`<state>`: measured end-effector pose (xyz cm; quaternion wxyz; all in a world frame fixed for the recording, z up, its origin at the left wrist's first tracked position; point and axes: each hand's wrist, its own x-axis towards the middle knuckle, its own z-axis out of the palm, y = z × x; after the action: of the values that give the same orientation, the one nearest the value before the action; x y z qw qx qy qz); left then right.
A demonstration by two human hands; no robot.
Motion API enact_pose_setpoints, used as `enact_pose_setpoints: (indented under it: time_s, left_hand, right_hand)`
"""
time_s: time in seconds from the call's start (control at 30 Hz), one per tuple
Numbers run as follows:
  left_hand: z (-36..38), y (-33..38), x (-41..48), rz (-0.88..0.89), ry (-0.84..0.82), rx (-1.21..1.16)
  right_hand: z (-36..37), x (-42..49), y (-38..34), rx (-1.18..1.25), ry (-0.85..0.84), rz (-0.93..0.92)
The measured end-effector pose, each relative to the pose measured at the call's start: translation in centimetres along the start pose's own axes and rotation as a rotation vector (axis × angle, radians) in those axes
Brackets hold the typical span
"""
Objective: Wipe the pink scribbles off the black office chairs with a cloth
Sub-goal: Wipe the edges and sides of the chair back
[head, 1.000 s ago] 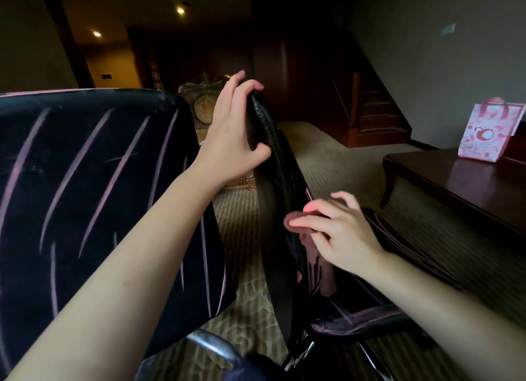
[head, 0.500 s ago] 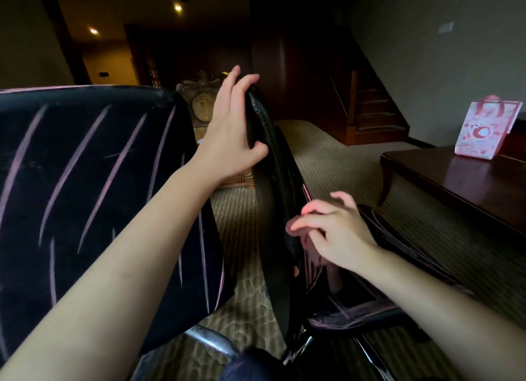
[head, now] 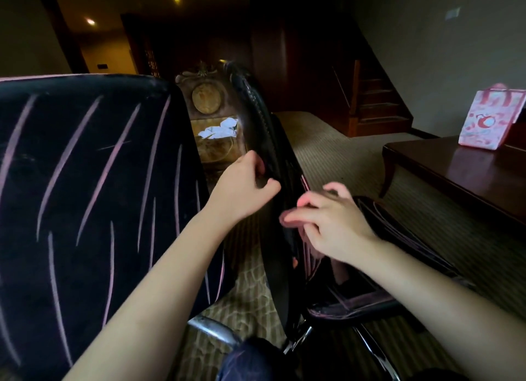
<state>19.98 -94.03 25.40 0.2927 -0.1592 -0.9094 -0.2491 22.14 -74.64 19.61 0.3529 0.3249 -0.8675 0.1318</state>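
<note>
The left chair (head: 85,210) fills my left side, its back streaked with pink scribbles (head: 109,173). The right chair (head: 277,281) stands edge-on before me, with pink lines on its seat too. A dark table (head: 455,175) at right carries a pink bag (head: 488,118). My left hand (head: 242,187) has dropped from the top of the right chair's back to midway down its rim, fingers now curled round the edge. My right hand (head: 333,224), blurred, stays against the back's front, fingers nearly straight. I cannot make out the cloth under them.
</note>
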Motion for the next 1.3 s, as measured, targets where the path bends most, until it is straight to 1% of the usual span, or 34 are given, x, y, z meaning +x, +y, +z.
enact_pose_setpoints:
  time_s: [0.1,0.17,0.23,0.33,0.37,0.4,0.53,0.6,0.67,0.77,0.83,0.87,0.9,1.0,1.03,1.07,1.1,1.17,1.27,1.3]
  left_hand:
    - [0.1,0.1,0.0,-0.047,-0.061,-0.037]
    - [0.3,0.0,-0.2,-0.111,-0.102,-0.097]
    - [0.5,0.0,-0.3,-0.160,-0.109,-0.186]
    - [0.8,-0.1,-0.6,-0.192,-0.111,-0.283]
    - [0.8,-0.2,-0.6,-0.195,-0.110,-0.302]
    - [0.9,-0.3,-0.7,-0.193,-0.105,-0.316]
    - [1.2,-0.3,-0.8,-0.185,-0.098,-0.337]
    - [1.1,-0.4,-0.9,-0.183,-0.105,-0.369]
    - [1.2,-0.6,-1.0,-0.182,-0.111,-0.379]
    - [1.1,-0.7,-1.0,-0.190,-0.126,-0.372]
    - [1.0,-0.7,-0.9,-0.194,-0.145,-0.358]
    - [0.9,-0.6,-0.8,-0.193,-0.152,-0.351]
    - [0.9,-0.7,-0.8,-0.192,-0.154,-0.349]
    - [0.9,-0.6,-0.9,-0.195,-0.149,-0.364]
    - [1.0,-0.6,-1.0,-0.197,-0.150,-0.374]
    - [1.1,-0.6,-1.1,-0.199,-0.151,-0.383]
    - [1.2,-0.7,-1.3,-0.198,-0.152,-0.394]
    - [1.3,-0.8,-1.6,-0.192,-0.152,-0.404]
    - [1.6,-1.1,-2.2,-0.184,-0.190,-0.382]
    - [1.7,-1.1,-2.3,-0.177,-0.205,-0.381]
  right_hand:
    - [-1.9,2.6,-0.3,0.008,0.112,0.008]
    - [-1.5,2.2,-0.5,0.023,0.116,0.033]
    - [0.3,-0.1,-0.5,0.043,0.040,0.069]
    - [2.7,-3.8,-0.3,0.031,-0.155,0.082]
    - [2.6,-4.0,-0.3,0.036,-0.186,0.088]
    - [2.1,-3.4,-0.4,0.058,-0.174,0.098]
    - [-1.2,1.4,-1.1,0.129,0.060,0.143]
    - [-1.4,2.3,-1.2,0.125,0.118,0.140]
    - [-0.1,0.8,-1.3,0.149,0.067,0.167]
    - [2.0,-2.5,-0.9,0.131,-0.124,0.166]
    - [1.3,-2.3,-0.9,0.090,-0.262,0.161]
    - [0.6,-1.5,-0.9,0.077,-0.292,0.155]
    - [-0.2,-0.4,-0.9,0.081,-0.262,0.150]
    - [-2.7,3.1,-1.0,0.119,0.042,0.139]
    - [-2.8,3.5,-0.9,0.138,0.100,0.140]
    - [-2.4,3.3,-0.9,0.167,0.118,0.147]
    - [-1.6,2.6,-1.0,0.199,0.107,0.158]
    - [0.5,0.0,-1.0,0.224,0.025,0.172]
    - [1.8,-2.4,-0.7,0.171,-0.161,0.166]
    - [1.3,-1.8,-0.5,0.157,-0.178,0.163]
